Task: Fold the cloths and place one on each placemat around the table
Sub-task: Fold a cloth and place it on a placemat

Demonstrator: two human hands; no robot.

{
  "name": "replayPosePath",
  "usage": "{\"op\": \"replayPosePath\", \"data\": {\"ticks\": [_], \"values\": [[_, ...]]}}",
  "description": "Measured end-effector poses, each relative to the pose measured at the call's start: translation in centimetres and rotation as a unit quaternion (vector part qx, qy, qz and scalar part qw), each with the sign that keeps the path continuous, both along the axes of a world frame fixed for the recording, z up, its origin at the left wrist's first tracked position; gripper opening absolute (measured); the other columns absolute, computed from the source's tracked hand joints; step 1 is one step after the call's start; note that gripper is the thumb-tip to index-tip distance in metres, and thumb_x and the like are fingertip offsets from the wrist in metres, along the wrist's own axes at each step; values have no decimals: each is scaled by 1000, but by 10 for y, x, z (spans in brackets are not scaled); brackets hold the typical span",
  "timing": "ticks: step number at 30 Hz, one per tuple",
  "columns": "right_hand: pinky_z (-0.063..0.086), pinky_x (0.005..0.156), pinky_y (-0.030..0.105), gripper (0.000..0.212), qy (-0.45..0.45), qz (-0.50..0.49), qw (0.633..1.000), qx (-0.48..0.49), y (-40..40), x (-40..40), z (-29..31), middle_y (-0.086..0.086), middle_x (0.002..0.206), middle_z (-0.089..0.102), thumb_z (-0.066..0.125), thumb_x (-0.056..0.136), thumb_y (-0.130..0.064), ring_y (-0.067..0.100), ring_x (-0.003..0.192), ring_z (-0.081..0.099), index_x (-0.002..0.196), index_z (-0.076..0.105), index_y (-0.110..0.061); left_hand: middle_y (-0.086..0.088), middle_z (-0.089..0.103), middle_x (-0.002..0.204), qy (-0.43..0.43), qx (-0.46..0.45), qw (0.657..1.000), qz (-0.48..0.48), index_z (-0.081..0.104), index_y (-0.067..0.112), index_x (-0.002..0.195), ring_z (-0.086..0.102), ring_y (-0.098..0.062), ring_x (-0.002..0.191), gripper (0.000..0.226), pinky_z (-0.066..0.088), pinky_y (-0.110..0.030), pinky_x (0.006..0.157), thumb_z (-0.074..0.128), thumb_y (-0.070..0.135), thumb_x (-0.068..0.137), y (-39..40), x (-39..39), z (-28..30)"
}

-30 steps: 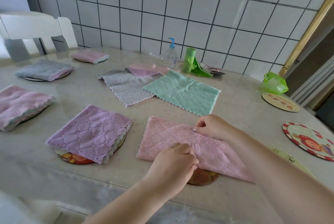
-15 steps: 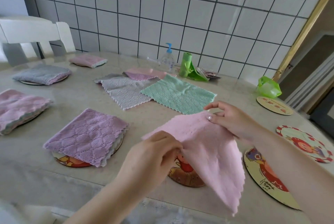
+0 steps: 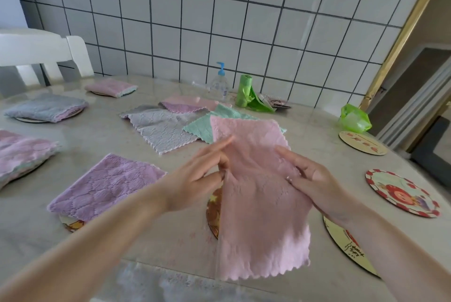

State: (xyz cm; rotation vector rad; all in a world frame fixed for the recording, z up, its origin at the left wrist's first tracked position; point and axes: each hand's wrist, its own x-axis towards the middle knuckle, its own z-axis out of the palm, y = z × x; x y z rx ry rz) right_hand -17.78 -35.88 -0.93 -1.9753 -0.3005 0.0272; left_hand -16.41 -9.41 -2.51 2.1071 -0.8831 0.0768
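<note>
I hold a pink cloth [image 3: 258, 204] up above the table, hanging unfolded over a round placemat [image 3: 213, 211]. My left hand [image 3: 195, 179] pinches its left edge with thumb and fingers, the index finger stretched out. My right hand [image 3: 310, 177] grips the right edge. A folded purple cloth [image 3: 105, 187] lies on a placemat at the left. Unfolded grey [image 3: 161, 131], green [image 3: 199, 128] and pink [image 3: 185, 104] cloths lie in the middle of the table. Bare placemats [image 3: 402, 192] [image 3: 346, 248] [image 3: 361, 143] sit at the right.
More folded cloths rest on placemats at the far left: pink [image 3: 22, 153], grey [image 3: 46, 107], pink [image 3: 109, 87]. A pump bottle [image 3: 219, 84], a green bag roll [image 3: 244, 90] and a green bag [image 3: 353, 121] stand by the tiled wall. A white chair [image 3: 41, 52] is at the back left.
The pink cloth lay flat on the table under both hands; I lifted it off the placemat and it now hangs open between my hands, raised higher.
</note>
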Motion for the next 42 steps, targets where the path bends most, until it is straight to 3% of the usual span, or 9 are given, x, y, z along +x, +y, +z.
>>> {"op": "replayPosePath", "data": {"ticks": [7, 12, 15, 17, 26, 29, 33, 37, 42], "values": [[44, 77, 11, 54, 57, -89, 991, -86, 2, 23, -51, -8, 143, 42, 51, 91, -7, 3, 117, 45, 142, 36, -18, 8, 25, 153, 37, 251, 967, -10, 56, 37, 105, 15, -6, 142, 18, 10, -49, 116, 42, 30, 97, -9, 71, -30], [49, 71, 15, 58, 51, -78, 995, -42, -7, 15, -51, -34, 113, 46, 43, 92, 0, 1, 79, 61, 140, 35, -31, 9, 18, 155, -58, 361, 930, 19, 41, 36, 130, 6, -8, 144, 39, 3, -48, 117, 46, 29, 93, -4, 55, -37], [45, 92, 12, 65, 8, -26, 996, -86, -20, 1, -51, -30, 132, 43, 39, 90, 8, -12, 96, 60, 125, 44, -46, 10, 12, 157, -146, 407, 902, -8, 26, 36, 143, 0, -6, 144, 50, -3, -47, 116, 34, 31, 93, -3, 38, -36], [39, 105, 21, 73, -39, 10, 990, -134, -27, -10, -54, -34, 136, 41, 40, 88, 10, 2, 116, 55, 116, 51, -56, 10, 10, 157, -162, 429, 888, -31, 17, 37, 146, 2, -5, 144, 63, -9, -41, 113, 14, 42, 83, -2, 28, -38], [30, 102, 6, 65, -206, 66, 938, -272, -30, -28, -83, -33, 130, 49, 47, 80, 6, -12, 123, 42, 121, 55, -44, 10, -5, 157, -136, 417, 897, -53, -4, 40, 145, -1, -7, 144, 73, -13, -37, 110, 4, 56, 75, 0, 12, -50], [29, 101, 5, 57, -240, 41, 927, -287, -24, -23, -85, -26, 127, 50, 46, 78, 4, -16, 120, 41, 119, 61, -33, 8, 9, 157, -145, 378, 911, -73, 17, 34, 147, 7, -6, 143, 66, -9, -38, 112, 14, 49, 82, -7, 15, -51], [37, 95, 8, 48, -269, 22, 929, -255, -21, -26, -80, -19, 120, 56, 53, 75, 3, -11, 115, 48, 111, 66, -25, 2, 54, 135, -141, 243, 953, -111, 54, 19, 129, 46, -11, 128, 46, 28, -47, 112, 34, 31, 90, -10, 13, -46], [43, 84, 7, 28, -301, 38, 917, -260, -23, -41, -69, -13, 103, 67, 53, 80, -17, -7, 101, 56, 101, 70, -21, 7, 60, 128, -142, 199, 962, -123, 55, 22, 125, 54, -9, 119, 36, 33, -31, 109, 40, 33, 94, -1, -1, -39], [33, 98, 27, 53, -313, 33, 876, -364, -28, -45, -81, -11, 128, 55, 37, 72, -11, 10, 119, 44, 113, 65, -30, -6, 52, 136, -245, 263, 926, -116, 48, 21, 133, 45, -19, 129, 49, 32, -31, 110, 47, 30, 85, 6, -11, -65]]}}
